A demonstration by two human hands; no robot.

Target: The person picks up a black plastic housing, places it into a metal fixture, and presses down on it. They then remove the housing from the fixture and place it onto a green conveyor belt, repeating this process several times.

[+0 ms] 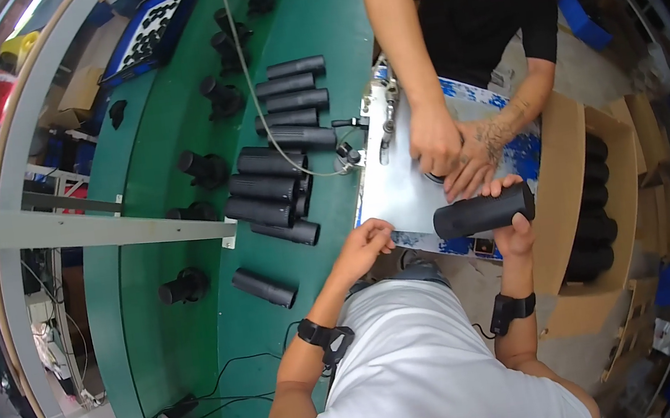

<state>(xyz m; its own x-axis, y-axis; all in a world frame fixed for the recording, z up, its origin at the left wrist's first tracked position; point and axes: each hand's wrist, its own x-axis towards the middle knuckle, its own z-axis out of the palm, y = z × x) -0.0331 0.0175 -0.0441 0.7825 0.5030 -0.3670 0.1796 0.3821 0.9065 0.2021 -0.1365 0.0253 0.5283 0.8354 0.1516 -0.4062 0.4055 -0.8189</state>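
A black ribbed cylinder (479, 212), like a tube or sleeve, lies sideways in my right hand (515, 241), with the fingers behind it and the thumb across the front. It is held over the near right edge of a metal work plate (402, 200). My left hand (364, 249) is at the plate's near left corner, its fingertips drawn together in a pinch. Whatever is between them, if anything, is too small to make out. Across the plate, a co-worker's two hands (454, 151) press on a small dark round part, mostly hidden beneath them.
Several black tubes (264, 186) lie in a row on the green bench (238, 340) to my left. Black flanged parts (203, 169) line its far strip. An open cardboard box (558, 196) of black cylinders stands right. A grey metal beam (83, 221) crosses at left, and a thin cable hangs over the tubes.
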